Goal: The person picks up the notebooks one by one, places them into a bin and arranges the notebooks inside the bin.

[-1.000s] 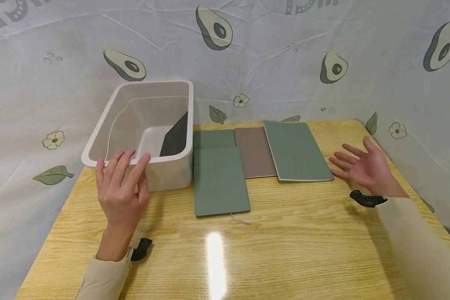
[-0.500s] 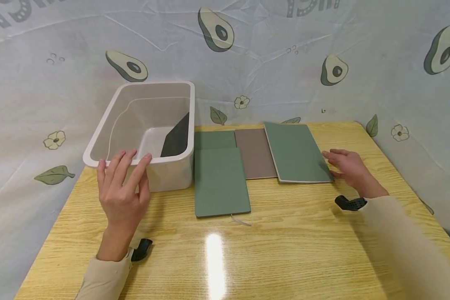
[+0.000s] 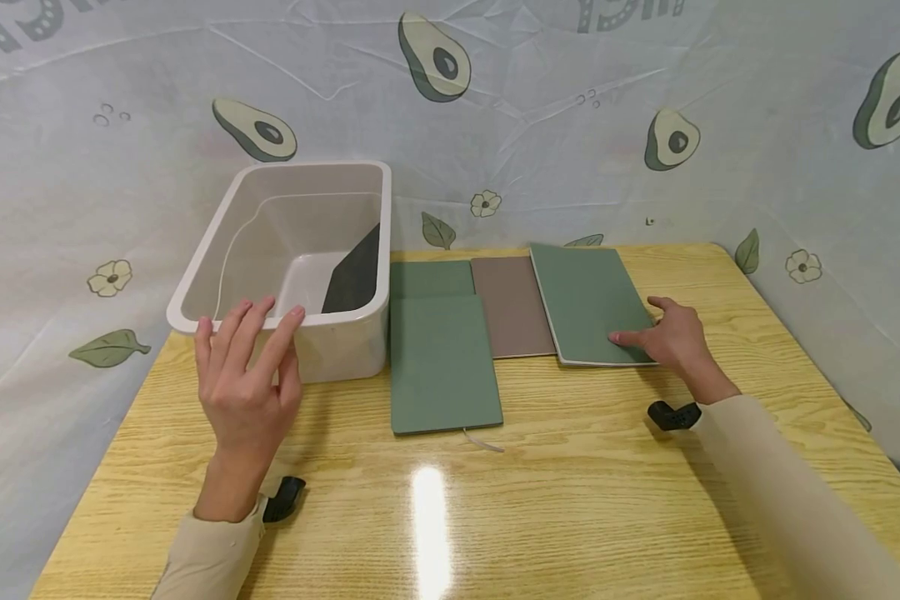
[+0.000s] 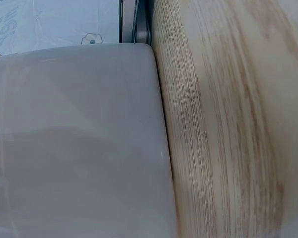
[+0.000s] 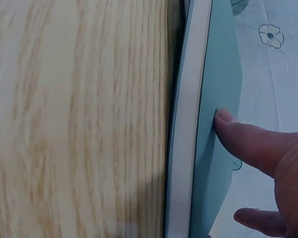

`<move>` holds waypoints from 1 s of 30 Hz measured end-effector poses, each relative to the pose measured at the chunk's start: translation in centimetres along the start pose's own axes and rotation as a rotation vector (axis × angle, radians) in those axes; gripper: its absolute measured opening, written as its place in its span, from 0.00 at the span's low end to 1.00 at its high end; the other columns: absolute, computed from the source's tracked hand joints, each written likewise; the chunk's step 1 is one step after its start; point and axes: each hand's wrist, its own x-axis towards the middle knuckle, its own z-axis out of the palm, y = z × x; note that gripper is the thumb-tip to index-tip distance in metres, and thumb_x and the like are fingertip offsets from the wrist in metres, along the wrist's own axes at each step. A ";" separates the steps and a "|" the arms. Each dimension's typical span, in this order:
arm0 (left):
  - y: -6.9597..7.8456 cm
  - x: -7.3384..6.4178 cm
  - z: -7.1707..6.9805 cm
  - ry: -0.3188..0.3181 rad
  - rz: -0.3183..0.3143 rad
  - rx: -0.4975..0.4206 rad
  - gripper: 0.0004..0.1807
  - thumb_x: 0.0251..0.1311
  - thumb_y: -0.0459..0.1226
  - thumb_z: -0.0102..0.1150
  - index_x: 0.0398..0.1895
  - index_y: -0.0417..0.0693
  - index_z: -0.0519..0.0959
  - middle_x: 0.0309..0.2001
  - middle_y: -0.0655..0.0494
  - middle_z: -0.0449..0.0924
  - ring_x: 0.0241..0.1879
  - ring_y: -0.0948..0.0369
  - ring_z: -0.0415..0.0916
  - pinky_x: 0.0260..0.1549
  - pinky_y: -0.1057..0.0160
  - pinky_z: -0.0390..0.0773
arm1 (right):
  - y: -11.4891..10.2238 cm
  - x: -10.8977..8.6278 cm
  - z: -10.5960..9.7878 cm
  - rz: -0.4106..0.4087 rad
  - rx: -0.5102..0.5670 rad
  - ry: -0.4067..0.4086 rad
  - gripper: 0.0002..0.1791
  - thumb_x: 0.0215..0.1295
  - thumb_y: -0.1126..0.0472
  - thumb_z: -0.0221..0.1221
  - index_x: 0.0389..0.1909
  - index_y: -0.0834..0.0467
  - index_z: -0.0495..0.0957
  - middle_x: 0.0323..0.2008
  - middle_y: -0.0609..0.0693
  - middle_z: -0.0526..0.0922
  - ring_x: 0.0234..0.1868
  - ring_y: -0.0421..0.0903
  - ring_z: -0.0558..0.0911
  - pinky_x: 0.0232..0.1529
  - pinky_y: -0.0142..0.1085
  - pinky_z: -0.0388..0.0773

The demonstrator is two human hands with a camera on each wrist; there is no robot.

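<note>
A light grey plastic bin (image 3: 330, 346) stands at the left of the table, with a dark flat thing (image 3: 354, 271) leaning inside against its right wall. My left hand (image 3: 247, 392) holds the bin's near rim, fingertips over the edge; the thumb is mostly hidden. At the right, my right hand (image 3: 675, 337) pinches the right edge of a green notebook (image 3: 588, 304). Its thumb (image 5: 238, 136) presses on the cover, the index finger points away, and the other fingers are mostly hidden. That notebook partly overlaps a brown notebook (image 3: 513, 308).
Beside the bin, a green notebook with a ribbon (image 3: 444, 367) lies partly over another green one (image 3: 431, 279). A patterned cloth (image 3: 555, 125) hangs behind the wooden table (image 3: 555, 492). Light glares off the tabletop near the front middle.
My right hand has moved left from beside the green notebook, turned over, and taken its right edge with the thumb on the cover. The left hand has stayed at the bin's rim.
</note>
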 end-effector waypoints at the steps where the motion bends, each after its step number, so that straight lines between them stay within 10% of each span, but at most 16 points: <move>1: 0.0 0.0 0.0 0.000 0.000 0.000 0.16 0.64 0.27 0.60 0.48 0.49 0.91 0.52 0.41 0.90 0.57 0.40 0.83 0.75 0.37 0.66 | 0.0 0.0 0.0 0.003 0.001 0.000 0.59 0.67 0.45 0.71 0.83 0.69 0.47 0.75 0.82 0.57 0.74 0.78 0.62 0.70 0.67 0.69; 30: -0.1 0.0 0.0 -0.012 -0.002 0.004 0.15 0.64 0.28 0.60 0.49 0.49 0.91 0.53 0.40 0.89 0.58 0.40 0.83 0.74 0.36 0.66 | -0.4 0.6 0.3 0.194 0.139 -0.017 0.59 0.68 0.49 0.69 0.84 0.70 0.43 0.80 0.76 0.53 0.79 0.73 0.60 0.76 0.64 0.64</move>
